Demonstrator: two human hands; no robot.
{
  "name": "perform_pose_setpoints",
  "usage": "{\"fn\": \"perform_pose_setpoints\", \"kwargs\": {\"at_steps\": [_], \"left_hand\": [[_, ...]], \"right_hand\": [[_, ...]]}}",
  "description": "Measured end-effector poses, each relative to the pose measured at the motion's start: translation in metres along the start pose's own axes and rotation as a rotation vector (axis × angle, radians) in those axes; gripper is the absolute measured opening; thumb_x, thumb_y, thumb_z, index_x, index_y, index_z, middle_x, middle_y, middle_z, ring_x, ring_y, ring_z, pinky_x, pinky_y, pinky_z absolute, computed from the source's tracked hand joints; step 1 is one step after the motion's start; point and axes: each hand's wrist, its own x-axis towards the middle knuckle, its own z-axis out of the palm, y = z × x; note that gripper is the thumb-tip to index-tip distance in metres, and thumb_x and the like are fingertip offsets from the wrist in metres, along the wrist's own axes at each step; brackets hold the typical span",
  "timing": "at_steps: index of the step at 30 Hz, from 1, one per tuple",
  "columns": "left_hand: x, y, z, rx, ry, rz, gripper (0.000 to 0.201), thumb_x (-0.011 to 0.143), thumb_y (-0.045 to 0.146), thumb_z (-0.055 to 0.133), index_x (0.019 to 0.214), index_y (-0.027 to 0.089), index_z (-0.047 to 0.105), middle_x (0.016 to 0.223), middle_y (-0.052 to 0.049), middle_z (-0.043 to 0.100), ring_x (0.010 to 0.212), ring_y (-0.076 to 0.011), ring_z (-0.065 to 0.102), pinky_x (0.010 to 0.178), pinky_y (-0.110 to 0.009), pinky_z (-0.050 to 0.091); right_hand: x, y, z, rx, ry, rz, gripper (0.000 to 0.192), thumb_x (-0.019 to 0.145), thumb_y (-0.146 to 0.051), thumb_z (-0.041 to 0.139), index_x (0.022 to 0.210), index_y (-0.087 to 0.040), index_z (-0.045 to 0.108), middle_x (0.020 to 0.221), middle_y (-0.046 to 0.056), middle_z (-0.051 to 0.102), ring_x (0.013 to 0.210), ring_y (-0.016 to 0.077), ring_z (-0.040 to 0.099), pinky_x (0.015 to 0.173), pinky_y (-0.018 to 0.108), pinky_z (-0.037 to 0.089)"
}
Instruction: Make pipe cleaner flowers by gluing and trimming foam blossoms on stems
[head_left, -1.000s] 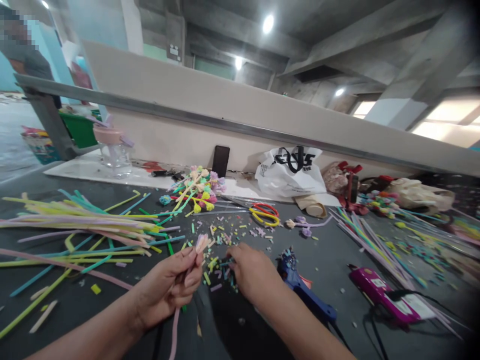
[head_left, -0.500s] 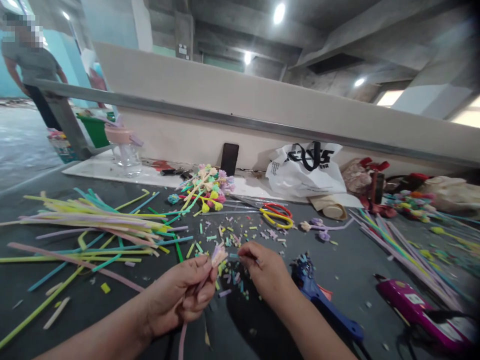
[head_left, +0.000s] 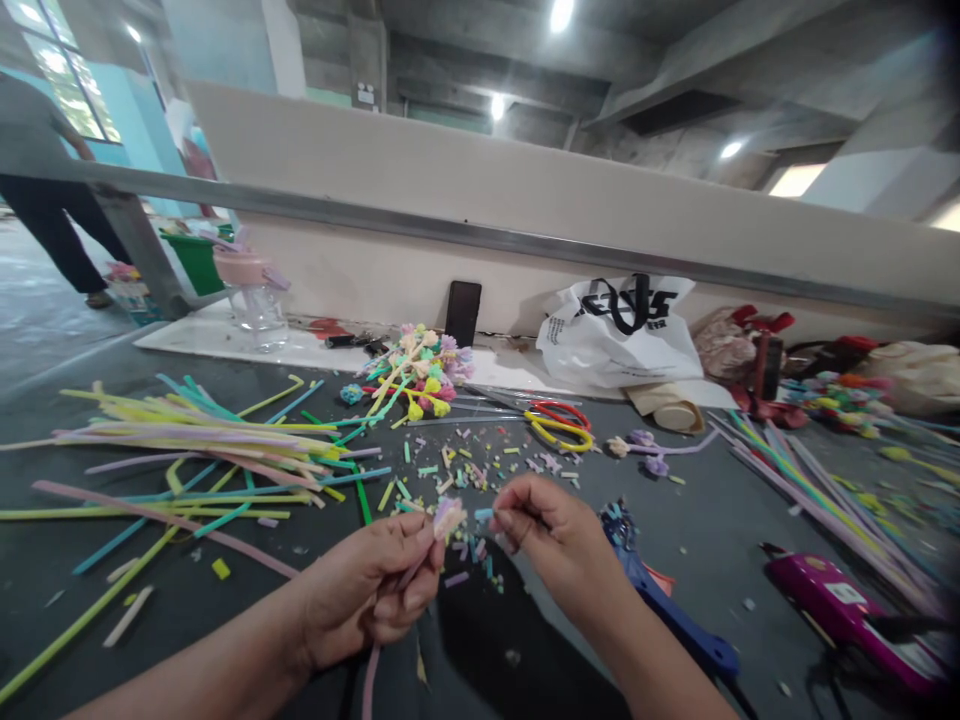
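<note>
- thumb and fingers of our left hand (head_left: 379, 585) are pressed together around a fuzzy stem (head_left: 370, 675), with almost no gap.
- the stem has a pale pink and purple tuft (head_left: 448, 517) on top. the tuft pokes out past our thumb, and the rest of the stem hangs down under our hand.
- our right hand (head_left: 562, 535) is near the tuft but not touching it. its fingers are curled in, with the tips close together.
- a small blue bit (head_left: 484, 515) is at those tips. we can't say if we are pinching it or if it just lies behind them.
- lots of cut bits (head_left: 454, 465) lie on the dark table (head_left: 705, 580) past our hands.
- at the back left we see a clear bottle (head_left: 259, 320) with a pink top. we can't say what is in it.
- a white bag (head_left: 611, 345) sits more to the right, and its inside is hidden.
- past the table's left side, a bucket (head_left: 139, 300) has pink things (head_left: 121, 271) at its top, near a green bin (head_left: 193, 265).
</note>
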Motion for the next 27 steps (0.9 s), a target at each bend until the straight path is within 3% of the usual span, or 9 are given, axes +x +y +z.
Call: {"fn": "perform_pose_setpoints", "kwargs": {"at_steps": [2,7,10,27], "left_hand": [[0.001,0.000,0.000,0.016,0.016,-0.001,0.022,0.088,0.035,0.042,0.076,0.017,0.049,0.047,0.006,0.042,0.031,-0.0013,0.017,0.029,-0.013,0.009],[0.001,-0.001,0.001,0.050,0.062,-0.002,0.021,0.087,0.035,0.044,0.076,0.018,0.048,0.047,0.006,0.042,0.031,-0.0016,0.017,0.029,-0.014,0.009],[0.001,-0.002,0.002,0.066,0.072,-0.006,0.022,0.086,0.035,0.045,0.075,0.017,0.048,0.046,0.006,0.043,0.030,-0.0013,0.017,0.029,-0.014,0.009],[0.002,-0.005,0.003,0.139,0.085,-0.011,0.024,0.084,0.039,0.047,0.074,0.017,0.050,0.045,0.006,0.044,0.029,-0.0013,0.019,0.028,-0.014,0.011]], "right_hand": [[-0.002,-0.003,0.000,-0.031,-0.003,-0.065,0.011,0.079,-0.012,0.049,0.073,-0.020,0.055,0.061,-0.003,0.058,0.055,0.0106,0.055,0.055,0.020,0.042],[-0.003,-0.007,0.004,-0.151,0.042,-0.369,0.013,0.082,-0.012,0.050,0.074,-0.020,0.057,0.073,0.001,0.061,0.073,0.0138,0.057,0.068,0.024,0.044],[-0.005,-0.007,0.008,-0.226,0.065,-0.463,0.013,0.083,-0.013,0.050,0.075,-0.019,0.057,0.075,0.003,0.062,0.076,0.0151,0.056,0.072,0.027,0.043],[-0.010,-0.003,0.015,-0.394,0.033,-0.515,0.017,0.085,-0.009,0.045,0.076,-0.016,0.058,0.075,0.005,0.060,0.075,0.0167,0.052,0.071,0.032,0.041]]}}
